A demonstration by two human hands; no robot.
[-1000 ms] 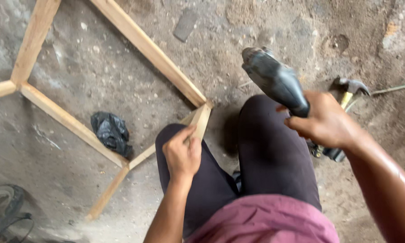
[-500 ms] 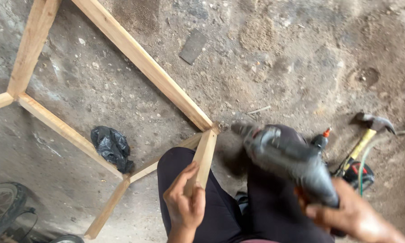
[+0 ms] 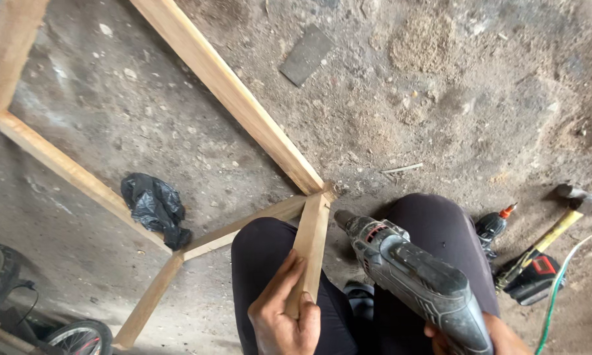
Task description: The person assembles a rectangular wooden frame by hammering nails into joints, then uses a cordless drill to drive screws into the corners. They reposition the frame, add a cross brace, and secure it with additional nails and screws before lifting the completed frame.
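Left hand (image 3: 284, 314) is wrapped around the near end of a short wooden strut (image 3: 309, 246), fingers closed on it, thumb along the left face. The strut runs up and away from the grip to the corner joint (image 3: 322, 192), where it touches the long diagonal batten (image 3: 230, 92) and a second lower batten (image 3: 243, 227) going off left of the grip.

Right hand (image 3: 490, 335) is mostly cut off by the bottom edge; it grasps the handle of a grey power drill (image 3: 414, 279), fingers clamped on it as far as visible. The drill chuck (image 3: 346, 220) sits just right of the strut, above the left-hand grip, aimed toward the joint but not touching wood; no bit can be made out.

Progress, judged: the frame is partly built, with 3 battens already meeting at the corner and another joint far left of the grip. The strut is positioned and held, not visibly fastened; no screw seen at the joint. Drilling or driving here looks not yet started.

Right of the drill hand: a hammer (image 3: 575, 210) with yellow handle, a small dark tool with orange tip (image 3: 494, 225), a black-red item (image 3: 532, 276), and a green cable (image 3: 559, 289). Left of the grip: a black plastic bag (image 3: 153, 205) and bicycle wheels (image 3: 72, 336). Dusty concrete floor (image 3: 440, 98) with a flat grey scrap (image 3: 307, 54).
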